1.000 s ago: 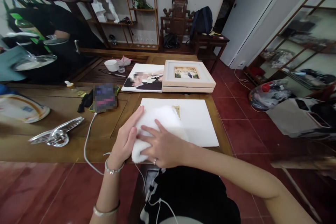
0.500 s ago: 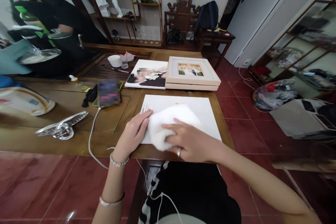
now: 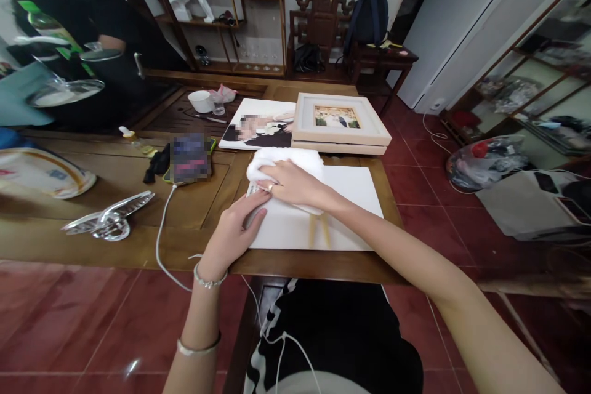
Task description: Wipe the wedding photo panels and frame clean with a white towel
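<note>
Board (image 3: pixel 341 209) near on table (image 3: pixel 115 197); cloth (image 3: pixel 286 163) on its far-left corner; framed picture (image 3: pixel 339 123) behind; phone (image 3: pixel 189 157) left.

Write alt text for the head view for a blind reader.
A person's right hand presses a white cloth onto the far left corner of a white panel on a wooden table, the left hand resting on the panel's left edge. A framed photo lies just beyond; a phone lies to the left.
</note>
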`<state>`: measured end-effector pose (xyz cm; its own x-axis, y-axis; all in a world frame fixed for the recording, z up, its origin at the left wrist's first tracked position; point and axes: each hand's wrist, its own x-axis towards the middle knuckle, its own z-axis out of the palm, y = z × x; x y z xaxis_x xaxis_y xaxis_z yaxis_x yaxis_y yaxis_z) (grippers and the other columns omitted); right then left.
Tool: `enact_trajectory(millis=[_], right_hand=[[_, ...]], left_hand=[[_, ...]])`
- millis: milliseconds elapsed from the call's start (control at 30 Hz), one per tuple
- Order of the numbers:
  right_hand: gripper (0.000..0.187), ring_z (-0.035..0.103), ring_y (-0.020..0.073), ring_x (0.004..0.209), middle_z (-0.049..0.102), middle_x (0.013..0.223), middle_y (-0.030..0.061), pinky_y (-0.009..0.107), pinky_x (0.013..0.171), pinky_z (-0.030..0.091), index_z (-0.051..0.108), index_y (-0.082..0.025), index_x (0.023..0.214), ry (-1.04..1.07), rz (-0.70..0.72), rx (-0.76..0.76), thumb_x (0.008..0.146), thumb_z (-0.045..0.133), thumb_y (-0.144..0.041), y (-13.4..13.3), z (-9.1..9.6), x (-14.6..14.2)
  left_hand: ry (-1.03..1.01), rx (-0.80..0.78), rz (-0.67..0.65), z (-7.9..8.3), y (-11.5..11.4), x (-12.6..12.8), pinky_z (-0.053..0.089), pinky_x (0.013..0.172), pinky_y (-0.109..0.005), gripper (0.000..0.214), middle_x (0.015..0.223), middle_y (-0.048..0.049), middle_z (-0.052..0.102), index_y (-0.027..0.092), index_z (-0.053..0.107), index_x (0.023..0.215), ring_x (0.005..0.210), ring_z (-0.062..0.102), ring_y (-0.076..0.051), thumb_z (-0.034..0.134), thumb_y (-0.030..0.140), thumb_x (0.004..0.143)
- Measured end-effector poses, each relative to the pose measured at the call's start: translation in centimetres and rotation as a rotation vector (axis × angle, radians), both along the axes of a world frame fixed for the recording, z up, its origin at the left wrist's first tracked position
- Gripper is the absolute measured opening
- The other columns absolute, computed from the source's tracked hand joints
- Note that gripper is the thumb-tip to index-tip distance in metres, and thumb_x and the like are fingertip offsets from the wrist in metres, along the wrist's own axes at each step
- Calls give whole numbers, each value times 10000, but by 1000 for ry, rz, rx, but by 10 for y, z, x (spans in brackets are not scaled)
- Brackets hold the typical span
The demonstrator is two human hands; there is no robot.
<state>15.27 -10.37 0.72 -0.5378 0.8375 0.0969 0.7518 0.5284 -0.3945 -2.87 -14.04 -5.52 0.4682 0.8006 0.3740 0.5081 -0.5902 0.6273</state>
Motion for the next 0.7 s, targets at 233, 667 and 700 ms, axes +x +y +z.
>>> enact_trajectory(millis=[233, 667, 700], right_hand=[[251, 582, 231, 894, 669, 947, 102, 310, 774, 370, 617, -160, 990, -34, 3, 31, 966, 396, -276, 3, 3, -1], [281, 578, 297, 995, 644, 854, 64, 394, 855, 425, 583, -205, 858, -59, -347, 20, 962, 387, -379, -67, -1, 117], [270, 574, 306, 1041, 657, 891, 69, 428, 904, 420, 583, -208, 840, -54, -354, 38, 948, 423, -396, -73, -5, 123]], left_hand=[[1, -15, -10, 0, 1, -1, 396, 1082, -447, 343, 1257, -63, 641, 200, 616, 1219, 1204, 563, -246, 506, 298, 909], [-1, -14, -12, -1, 0, -1, 357, 1124, -447, 351, 1306, -59, 606, 201, 611, 1232, 1257, 523, -226, 519, 305, 911], [1, -14, -12, -1, 0, -1, 359, 1123, -447, 349, 1306, -59, 606, 201, 612, 1230, 1257, 523, -228, 521, 305, 909]])
